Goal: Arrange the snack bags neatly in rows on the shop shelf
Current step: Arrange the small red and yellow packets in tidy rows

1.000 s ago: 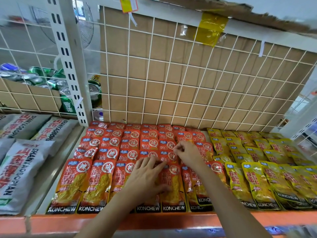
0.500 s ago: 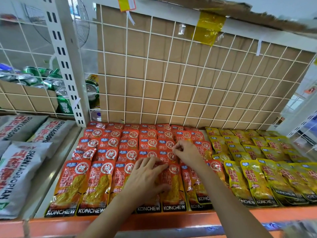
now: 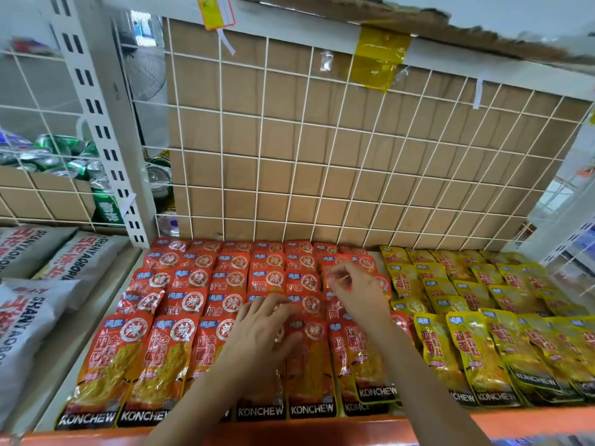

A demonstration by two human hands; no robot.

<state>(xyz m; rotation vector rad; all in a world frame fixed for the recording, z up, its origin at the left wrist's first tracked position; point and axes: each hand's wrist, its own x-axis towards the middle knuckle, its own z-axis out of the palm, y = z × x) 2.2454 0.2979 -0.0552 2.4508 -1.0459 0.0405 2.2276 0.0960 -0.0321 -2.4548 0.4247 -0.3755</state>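
Spanning the lower half of the head view: a white shop shelf with an orange front rail. Light is bright and even.

Surface and backing. A white wire grid stands at the rear, from 9 to 3 o'clock, with brown cardboard behind it. A slotted white post rises at 10 o'clock. The edge of the board overhead at 1 o'clock is ragged.

Stock, task items. Red snack bags lie flat at 6 o'clock, overlapping in rows from the grid to the rail, "KONCHEW" printed along the front edges. The rows at 7 o'clock are slightly crooked. Yellow snack bags lie just beside them at 4 o'clock, in the same overlapping rows.

Hands.
- Left hand: released, fingers spread and laid flat on the red bags near the front middle, covering parts of two columns.
- Right hand: fingertips bunched, pinching the top of a bag in the right-most red column, near the yellow stock. Its forearm crosses the front bags of that column.

Surroundings.
- Grey bags, large, at 8 o'clock on the neighbouring bay.
- Green cans at 9 o'clock, behind the wire.
- Fan at 11 o'clock, seen through the grid.
- Yellow tape at 1 o'clock on the upper frame.
- Yellow tag at 12 o'clock.
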